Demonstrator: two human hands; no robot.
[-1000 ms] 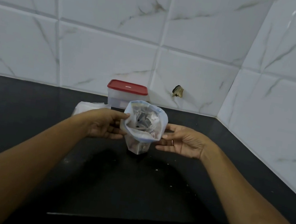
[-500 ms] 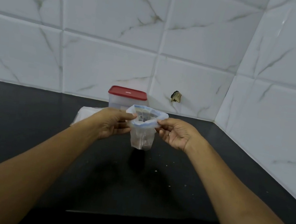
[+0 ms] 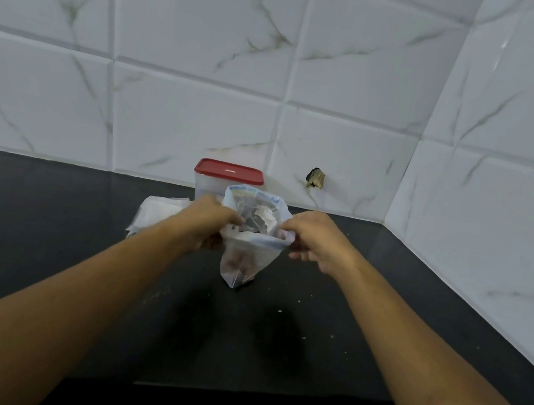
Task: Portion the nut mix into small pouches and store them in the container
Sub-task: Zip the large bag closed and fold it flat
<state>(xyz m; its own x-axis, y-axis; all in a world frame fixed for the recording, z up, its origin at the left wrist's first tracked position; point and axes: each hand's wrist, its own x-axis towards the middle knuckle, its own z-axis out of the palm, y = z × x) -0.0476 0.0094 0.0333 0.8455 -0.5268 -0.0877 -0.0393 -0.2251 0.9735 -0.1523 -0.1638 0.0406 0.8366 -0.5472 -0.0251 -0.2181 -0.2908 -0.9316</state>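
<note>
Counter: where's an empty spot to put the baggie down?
Bare counter lies left of the white packets, in front of the baggie (a few crumbs), and right of the right hand toward the side wall. It's crowded behind the left hand: packets and the red-lidded container.

Premises: a domestic kitchen. A dark polished countertop (image 3: pixel 45 238) fills the lower half of the frame and runs into a corner at right, backed on both sides by glossy white marble-veined wall tiles (image 3: pixel 184 120) with visible grout lines. A clear plastic food-storage container (image 3: pixel 212 189) with a red lid (image 3: pixel 228 171) stands at centre against the tiles; pale crumbs (image 3: pixel 279 311) lie on the counter right of centre.
</note>
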